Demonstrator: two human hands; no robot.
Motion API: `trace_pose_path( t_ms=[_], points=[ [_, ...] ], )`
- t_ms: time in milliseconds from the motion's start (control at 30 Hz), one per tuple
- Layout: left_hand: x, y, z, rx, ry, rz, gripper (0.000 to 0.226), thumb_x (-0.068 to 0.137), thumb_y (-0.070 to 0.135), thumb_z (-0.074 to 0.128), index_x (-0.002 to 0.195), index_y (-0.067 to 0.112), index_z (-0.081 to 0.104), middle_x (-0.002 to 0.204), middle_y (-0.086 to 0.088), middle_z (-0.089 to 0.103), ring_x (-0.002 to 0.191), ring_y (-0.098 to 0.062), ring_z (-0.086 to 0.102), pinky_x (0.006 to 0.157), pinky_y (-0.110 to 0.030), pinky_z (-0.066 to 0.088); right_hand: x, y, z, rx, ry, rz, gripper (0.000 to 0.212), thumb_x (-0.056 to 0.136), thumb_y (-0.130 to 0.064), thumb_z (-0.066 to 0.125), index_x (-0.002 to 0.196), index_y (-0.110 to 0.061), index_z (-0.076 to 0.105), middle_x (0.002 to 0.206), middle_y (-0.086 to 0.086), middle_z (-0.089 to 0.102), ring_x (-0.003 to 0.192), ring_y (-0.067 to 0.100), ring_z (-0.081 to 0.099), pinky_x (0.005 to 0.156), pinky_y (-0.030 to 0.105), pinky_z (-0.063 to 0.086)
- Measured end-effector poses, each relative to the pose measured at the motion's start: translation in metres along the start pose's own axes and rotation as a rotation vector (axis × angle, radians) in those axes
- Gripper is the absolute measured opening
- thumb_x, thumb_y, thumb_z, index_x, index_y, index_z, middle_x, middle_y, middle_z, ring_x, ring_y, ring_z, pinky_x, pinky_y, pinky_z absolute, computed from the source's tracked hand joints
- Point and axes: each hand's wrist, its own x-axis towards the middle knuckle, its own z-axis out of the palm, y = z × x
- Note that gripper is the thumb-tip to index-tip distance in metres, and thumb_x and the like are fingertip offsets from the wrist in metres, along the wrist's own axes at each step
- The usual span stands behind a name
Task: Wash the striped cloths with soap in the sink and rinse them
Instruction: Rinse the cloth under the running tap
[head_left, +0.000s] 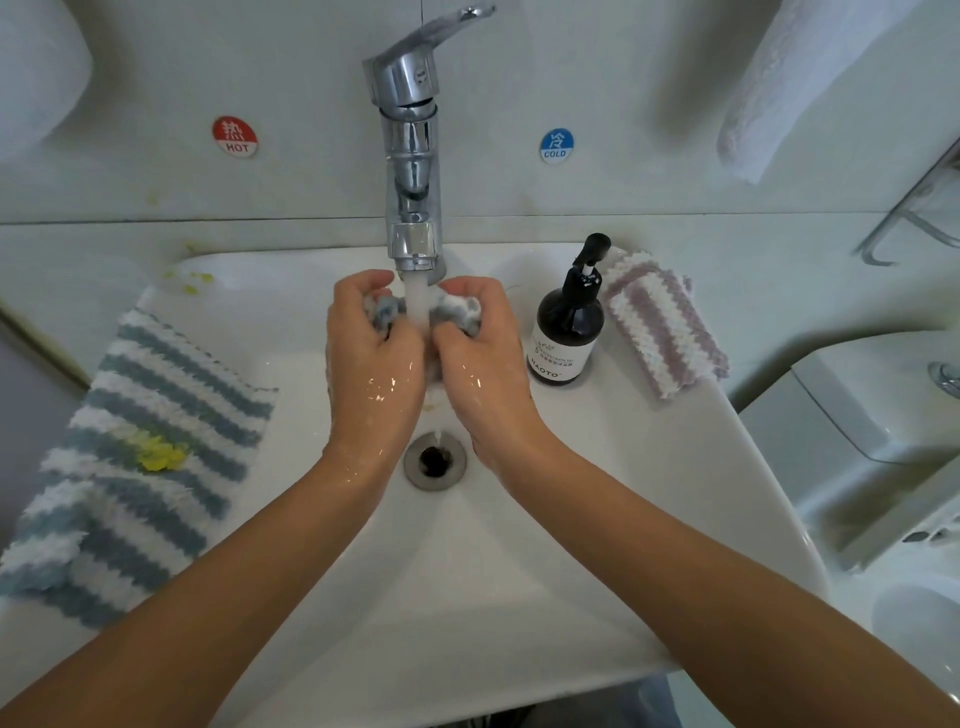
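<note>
Under the spout of the chrome single-lever tap (410, 156), a wet grey-blue and white striped cloth (457, 307) is bunched into a wad, so its stripes point no clear way; the wad stretches side to side beneath the running water (417, 301). The left hand (371, 353) has its grip clamped on the wad's left end, fingers curled round it. The right hand (480, 358) has its grip clamped on the right end in the same manner. Both hands are wet and nearly touch below the tap.

The white ceramic sink (519, 545) holds the stream's runoff and a round metal drain (435, 460) straight below the tap.

Left of the tap, a blue-grey and white striped cloth (135, 447) lies flat on the sink rim, its long axis running from near the tap toward the person, stripes across it, a yellow stain near its middle. Right of the tap stands an upright dark pump bottle of soap (569, 332), and just beyond it a folded mauve and white striped cloth (662, 327), its long axis slanting away from the tap.
</note>
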Motion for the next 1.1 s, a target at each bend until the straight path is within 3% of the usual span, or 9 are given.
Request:
trace_pose_path(
  t_ms=[133, 267, 500, 667, 733, 833, 900, 1000, 1100],
  points=[
    [-0.006, -0.001, 0.003, -0.043, -0.081, -0.088, 0.030, 0.090, 0.053, 0.054, 0.109, 0.030, 0.054, 0.099, 0.009, 0.068, 0.090, -0.005, 0.068, 0.081, -0.042, 0.059, -0.002, -0.003, -0.006, 0.139, -0.056, 0.023, 0.027, 0.092, -0.002, 0.048, 0.111, -0.021, 0.053, 0.098, 0.002, 0.065, 0.090, 0.014, 0.066, 0.062, 0.022, 0.056],
    [-0.009, -0.004, 0.003, 0.027, 0.037, 0.066, 0.024, 0.095, 0.049, 0.052, 0.094, 0.025, 0.054, 0.078, 0.011, 0.063, 0.071, 0.000, 0.063, 0.068, -0.027, 0.052, -0.004, 0.008, 0.000, 0.115, -0.061, 0.097, 0.023, 0.090, -0.021, 0.050, 0.111, -0.022, 0.058, 0.101, 0.001, 0.068, 0.095, 0.013, 0.066, 0.079, 0.034, 0.057],
    [-0.004, -0.001, 0.002, 0.026, 0.106, 0.096, 0.038, 0.095, 0.031, 0.058, 0.060, 0.025, 0.043, 0.051, 0.016, 0.045, 0.051, -0.002, 0.042, 0.050, -0.014, 0.036, 0.003, 0.010, 0.014, -0.054, -0.072, 0.245, 0.041, 0.087, -0.061, 0.051, 0.087, -0.023, 0.067, 0.080, -0.007, 0.072, 0.076, 0.009, 0.070, 0.066, 0.033, 0.056],
    [-0.006, 0.002, 0.005, -0.028, 0.092, 0.057, 0.044, 0.095, 0.041, 0.056, 0.059, 0.021, 0.040, 0.049, 0.012, 0.044, 0.047, -0.004, 0.041, 0.049, -0.022, 0.039, -0.002, 0.003, 0.007, 0.020, -0.005, 0.099, 0.033, 0.094, -0.043, 0.056, 0.079, -0.013, 0.056, 0.068, -0.003, 0.059, 0.062, 0.007, 0.056, 0.058, 0.027, 0.050],
    [-0.006, -0.003, 0.004, -0.005, 0.052, 0.071, 0.035, 0.095, 0.047, 0.053, 0.073, 0.020, 0.052, 0.062, 0.008, 0.058, 0.060, -0.013, 0.058, 0.060, -0.039, 0.054, -0.004, 0.003, 0.003, -0.013, 0.041, 0.026, 0.020, 0.096, -0.037, 0.055, 0.082, -0.022, 0.053, 0.074, -0.005, 0.060, 0.061, 0.005, 0.056, 0.052, 0.019, 0.046],
    [-0.005, -0.009, 0.004, 0.037, -0.027, 0.044, 0.028, 0.092, 0.054, 0.049, 0.092, 0.028, 0.059, 0.081, 0.007, 0.065, 0.081, -0.019, 0.066, 0.076, -0.053, 0.055, -0.002, 0.004, 0.000, 0.040, 0.100, -0.006, 0.006, 0.096, -0.025, 0.056, 0.091, -0.026, 0.053, 0.082, -0.005, 0.060, 0.066, 0.004, 0.058, 0.051, 0.019, 0.048],
    [-0.005, -0.009, 0.006, 0.054, -0.089, 0.007, 0.026, 0.094, 0.054, 0.045, 0.101, 0.032, 0.058, 0.085, 0.012, 0.065, 0.084, -0.010, 0.065, 0.080, -0.046, 0.057, 0.001, 0.003, -0.002, 0.026, 0.106, -0.019, 0.007, 0.097, -0.019, 0.054, 0.095, -0.026, 0.052, 0.086, -0.006, 0.059, 0.076, 0.007, 0.060, 0.057, 0.024, 0.053],
    [-0.008, -0.008, 0.006, 0.032, -0.119, -0.072, 0.024, 0.098, 0.053, 0.039, 0.108, 0.037, 0.054, 0.085, 0.022, 0.065, 0.077, 0.004, 0.063, 0.065, -0.023, 0.056, 0.001, 0.001, -0.002, 0.048, 0.043, -0.041, 0.014, 0.096, -0.010, 0.053, 0.100, -0.023, 0.052, 0.099, 0.003, 0.063, 0.091, 0.016, 0.065, 0.061, 0.028, 0.058],
    [-0.006, -0.007, 0.006, -0.008, -0.081, -0.093, 0.022, 0.097, 0.054, 0.043, 0.107, 0.037, 0.054, 0.085, 0.025, 0.065, 0.078, 0.004, 0.064, 0.067, -0.025, 0.054, -0.002, 0.002, 0.000, 0.038, -0.006, -0.059, 0.030, 0.088, -0.001, 0.050, 0.104, -0.025, 0.054, 0.105, 0.007, 0.064, 0.098, 0.022, 0.065, 0.080, 0.041, 0.059]
  ],
)
